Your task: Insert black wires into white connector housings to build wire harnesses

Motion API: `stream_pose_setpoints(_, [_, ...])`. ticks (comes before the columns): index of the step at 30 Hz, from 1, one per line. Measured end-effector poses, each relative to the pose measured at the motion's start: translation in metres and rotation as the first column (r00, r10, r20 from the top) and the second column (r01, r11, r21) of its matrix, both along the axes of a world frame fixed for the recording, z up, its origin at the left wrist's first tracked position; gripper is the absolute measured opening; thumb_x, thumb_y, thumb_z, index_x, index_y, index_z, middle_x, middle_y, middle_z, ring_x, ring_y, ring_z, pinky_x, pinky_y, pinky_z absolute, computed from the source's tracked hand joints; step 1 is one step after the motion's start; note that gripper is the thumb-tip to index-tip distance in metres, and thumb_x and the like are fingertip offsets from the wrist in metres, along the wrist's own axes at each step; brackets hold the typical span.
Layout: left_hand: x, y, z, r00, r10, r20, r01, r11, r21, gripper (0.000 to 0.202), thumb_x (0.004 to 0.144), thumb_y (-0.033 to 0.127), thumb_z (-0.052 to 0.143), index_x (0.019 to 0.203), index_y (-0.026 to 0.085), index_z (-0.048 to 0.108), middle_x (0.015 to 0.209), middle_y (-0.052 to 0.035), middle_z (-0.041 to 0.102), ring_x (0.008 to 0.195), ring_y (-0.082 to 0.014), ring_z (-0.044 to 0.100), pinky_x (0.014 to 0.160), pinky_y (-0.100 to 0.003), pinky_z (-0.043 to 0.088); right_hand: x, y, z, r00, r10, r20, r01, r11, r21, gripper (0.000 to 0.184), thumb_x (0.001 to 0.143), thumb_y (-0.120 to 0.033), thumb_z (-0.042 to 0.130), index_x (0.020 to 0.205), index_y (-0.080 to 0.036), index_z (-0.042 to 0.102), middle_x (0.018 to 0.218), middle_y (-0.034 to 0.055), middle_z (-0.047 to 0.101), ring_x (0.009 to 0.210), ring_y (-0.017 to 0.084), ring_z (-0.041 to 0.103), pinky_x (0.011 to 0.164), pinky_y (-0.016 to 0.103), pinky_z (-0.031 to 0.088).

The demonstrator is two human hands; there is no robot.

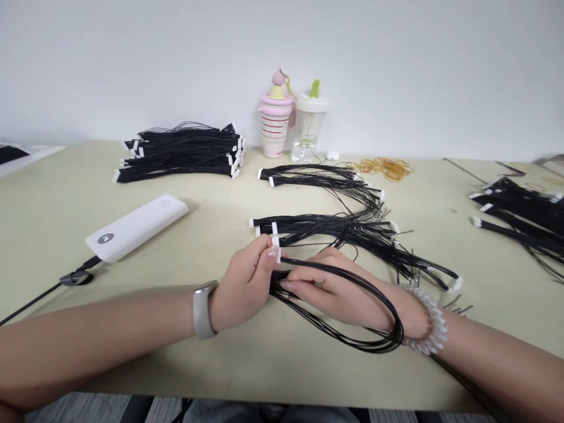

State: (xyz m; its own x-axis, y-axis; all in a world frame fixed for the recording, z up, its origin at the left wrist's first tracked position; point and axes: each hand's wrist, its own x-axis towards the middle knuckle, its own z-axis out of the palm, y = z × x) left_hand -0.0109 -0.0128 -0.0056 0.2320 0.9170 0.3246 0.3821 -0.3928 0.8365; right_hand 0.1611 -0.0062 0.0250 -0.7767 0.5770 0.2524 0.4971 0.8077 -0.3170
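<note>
Loop of thin black wires (374,329) arcs over my right wrist. My left hand (244,288) pinches the strands firmly between thumb and fingertips, just below small white connector tabs (276,249). My right hand (339,294) curls nearly shut around the same strands. Both hands sit above a pale olive tabletop (211,367). Progress, as laid out: one neat stacked pile of tabbed wires (185,153) at the back, another heap at far right (515,214), two loose bunches (335,235) sprawled just ahead of my hands. Clear plastic bottle (308,126) reads HELLO in green. White power bank (134,228) bears a small round logo, unreadable.
</note>
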Motion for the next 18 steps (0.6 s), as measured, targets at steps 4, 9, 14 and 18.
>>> stream_pose_setpoints(4, [-0.001,0.0,-0.001,1.0,-0.025,-0.011,0.025,0.999,-0.022,0.032,0.091,0.033,0.025,0.072,0.016,0.044,0.061,0.0025,0.045,0.055,-0.0081,0.039,0.054,-0.021,0.033,0.0,0.0,-0.001,0.996,0.002,0.086,-0.005,0.999,0.038,0.032,0.089,-0.027,0.036,0.064,-0.017,0.055,0.054,-0.0028,0.049,0.048,0.007,0.03,0.049,0.023,0.023])
stream_pose_setpoints(9, [0.0,0.001,0.0,0.999,-0.017,-0.033,0.016,1.0,-0.015,0.031,0.091,0.032,0.026,0.071,0.016,0.044,0.063,0.0018,0.046,0.058,-0.0084,0.041,0.056,-0.021,0.034,-0.002,-0.003,0.0,0.986,-0.04,0.165,0.014,0.988,0.157,0.025,0.086,-0.023,0.038,0.069,-0.019,0.057,0.058,-0.002,0.053,0.049,0.008,0.036,0.049,0.024,0.022])
stream_pose_setpoints(14, [0.0,0.003,0.001,0.999,-0.007,-0.038,0.005,0.999,-0.032,0.03,0.09,0.031,0.026,0.071,0.017,0.044,0.062,0.0022,0.043,0.056,-0.0087,0.038,0.054,-0.021,0.033,-0.001,-0.002,0.006,0.977,-0.063,0.205,0.023,0.981,0.191,0.02,0.079,-0.018,0.044,0.061,-0.018,0.053,0.062,-0.0023,0.055,0.056,0.009,0.043,0.054,0.025,0.028])
stream_pose_setpoints(18, [0.0,0.004,0.002,0.999,0.03,-0.029,-0.031,0.998,-0.057,0.031,0.091,0.032,0.026,0.067,0.017,0.04,0.063,0.0018,0.041,0.059,-0.009,0.037,0.055,-0.021,0.033,0.016,0.007,0.019,0.955,-0.149,0.257,0.097,0.975,0.201,0.019,0.075,-0.017,0.048,0.059,-0.017,0.055,0.065,-0.0011,0.058,0.057,0.009,0.043,0.055,0.025,0.03])
